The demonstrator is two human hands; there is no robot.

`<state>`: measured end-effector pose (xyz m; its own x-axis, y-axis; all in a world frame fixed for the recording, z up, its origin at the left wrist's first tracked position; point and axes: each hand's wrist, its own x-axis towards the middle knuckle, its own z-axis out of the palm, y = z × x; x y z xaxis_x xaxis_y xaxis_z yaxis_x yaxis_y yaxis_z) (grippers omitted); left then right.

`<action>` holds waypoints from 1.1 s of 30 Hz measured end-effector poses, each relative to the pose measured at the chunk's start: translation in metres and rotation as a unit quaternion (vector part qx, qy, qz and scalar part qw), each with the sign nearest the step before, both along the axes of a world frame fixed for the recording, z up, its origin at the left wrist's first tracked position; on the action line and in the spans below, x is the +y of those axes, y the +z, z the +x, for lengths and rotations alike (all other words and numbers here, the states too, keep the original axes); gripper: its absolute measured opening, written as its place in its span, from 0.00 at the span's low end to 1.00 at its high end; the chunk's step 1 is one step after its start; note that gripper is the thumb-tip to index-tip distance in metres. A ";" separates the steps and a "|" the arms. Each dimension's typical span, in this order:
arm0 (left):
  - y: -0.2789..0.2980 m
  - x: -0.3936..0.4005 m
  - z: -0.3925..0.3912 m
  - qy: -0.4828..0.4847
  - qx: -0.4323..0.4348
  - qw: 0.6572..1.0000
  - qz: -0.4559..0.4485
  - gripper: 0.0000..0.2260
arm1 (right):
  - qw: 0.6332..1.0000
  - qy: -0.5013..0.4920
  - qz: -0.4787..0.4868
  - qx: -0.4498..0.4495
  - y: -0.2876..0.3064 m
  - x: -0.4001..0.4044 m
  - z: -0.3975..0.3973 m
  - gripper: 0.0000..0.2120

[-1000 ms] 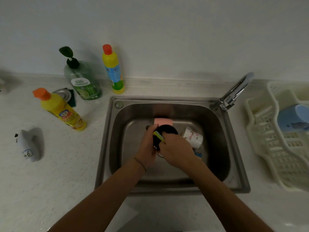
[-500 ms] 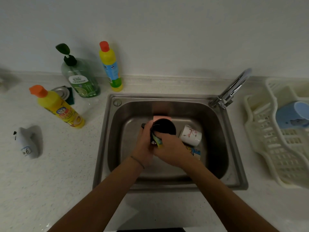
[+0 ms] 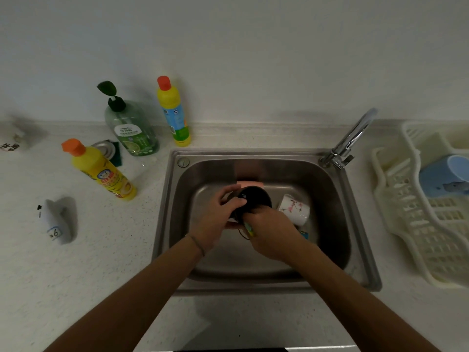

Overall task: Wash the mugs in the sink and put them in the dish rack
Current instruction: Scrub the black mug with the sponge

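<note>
I am partway through, by my reckoning; one blue mug (image 3: 442, 177) already lies on its side in the cream dish rack (image 3: 406, 224) to my right, so that one looks finished; the rest are not. My left hand (image 3: 215, 219) has its fingers curled round the outside of the black mug (image 3: 255, 198), holding it over the middle of the steel sink (image 3: 360, 250) with its mouth tipped up toward me; my right hand (image 3: 270, 233) pinches a yellow-green sponge (image 3: 249, 229) against the mug's near rim, the fingertips hidden under the knuckles, so I cannot tell how far they reach inside. A white mug with a pink flower print (image 3: 294, 209) lies on its side just beside the black one, on the sink floor; a pink mug (image 3: 250, 184) shows behind it, mostly hidden. I see no water running from the tap (image 3: 351, 138); so I judge scrubbing, rinsing and racking are left for this mug, and all of it for the others.
</note>
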<state>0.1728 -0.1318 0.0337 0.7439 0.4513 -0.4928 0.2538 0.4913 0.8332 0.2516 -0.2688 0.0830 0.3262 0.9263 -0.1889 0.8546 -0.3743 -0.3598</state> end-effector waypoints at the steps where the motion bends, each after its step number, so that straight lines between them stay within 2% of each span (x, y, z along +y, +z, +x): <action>1: 0.000 -0.002 0.000 0.017 -0.007 1.000 0.017 0.17 | 1.000 -0.007 0.003 -0.008 -0.004 0.001 -0.003 0.17; 4: 0.002 -0.005 -0.003 0.053 -0.017 0.998 0.034 0.16 | 0.998 -0.050 0.029 0.022 -0.012 0.007 -0.013 0.16; 8: 0.006 -0.004 -0.008 0.080 -0.008 0.996 0.039 0.16 | 0.978 -0.088 0.053 0.183 -0.003 0.016 -0.019 0.15; 10: 0.006 0.000 -0.012 0.079 -0.003 0.996 0.044 0.15 | 0.987 -0.053 0.047 0.141 -0.004 0.014 -0.020 0.18; 13: 0.008 0.009 -0.016 0.066 -0.003 0.996 0.056 0.15 | 0.998 0.034 -0.004 -0.047 -0.012 0.007 -0.017 0.22; 14: 0.009 0.010 -0.017 0.067 -0.005 0.996 0.054 0.16 | 0.997 0.042 -0.008 -0.071 -0.012 0.007 -0.016 0.22; 16: 0.013 0.010 -0.016 0.086 -0.007 0.995 0.045 0.17 | 0.997 0.030 0.017 -0.064 -0.012 0.013 -0.017 0.22; 18: 0.015 0.008 -0.014 0.104 -0.010 0.994 0.040 0.16 | 0.996 -0.045 0.067 0.037 -0.010 0.023 -0.024 0.18; 20: 0.013 0.008 -0.015 0.105 -0.017 0.993 0.041 0.17 | 0.962 -0.146 0.092 0.213 -0.006 0.033 -0.032 0.12; 21: 0.013 0.010 -0.017 0.099 -0.018 0.994 0.044 0.17 | 0.946 -0.172 0.095 0.259 -0.006 0.035 -0.033 0.12; 22: 0.014 0.012 -0.019 0.091 -0.013 0.995 0.048 0.17 | 0.948 -0.164 0.092 0.255 -0.004 0.035 -0.034 0.12; 23: 0.015 0.015 -0.020 0.083 -0.006 0.995 0.052 0.17 | 0.965 -0.134 0.087 0.208 -0.004 0.033 -0.032 0.13; 25: 0.017 0.023 -0.023 0.078 -0.005 0.996 0.051 0.18 | 0.997 -0.039 0.048 0.047 -0.009 0.031 -0.027 0.18; 26: 0.018 0.026 -0.022 0.079 -0.010 0.996 0.051 0.18 | 1.000 -0.010 0.028 -0.007 -0.010 0.030 -0.026 0.22; 27: 0.018 0.027 -0.022 0.081 -0.011 0.995 0.055 0.18 | 1.000 -0.010 0.021 -0.021 -0.010 0.032 -0.027 0.24; 28: 0.018 0.027 -0.021 0.085 -0.011 0.994 0.061 0.18 | 0.999 -0.024 0.027 -0.013 -0.008 0.036 -0.030 0.24; 31: 0.018 0.024 -0.018 0.106 -0.015 0.993 0.051 0.17 | 0.981 -0.127 0.052 0.136 -0.001 0.054 -0.037 0.18; 32: 0.018 0.025 -0.018 0.111 -0.015 0.993 0.042 0.16 | 0.976 -0.133 0.056 0.166 0.000 0.056 -0.038 0.17; 33: 0.018 0.027 -0.018 0.112 -0.013 0.993 0.036 0.16 | 0.980 -0.112 0.054 0.153 0.000 0.055 -0.038 0.18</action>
<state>0.1543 -0.1049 0.0521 0.6325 0.6410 -0.4348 0.1223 0.4717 0.8732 0.2140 -0.2141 0.0834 0.4666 0.8581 -0.2145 0.6015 -0.4856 -0.6344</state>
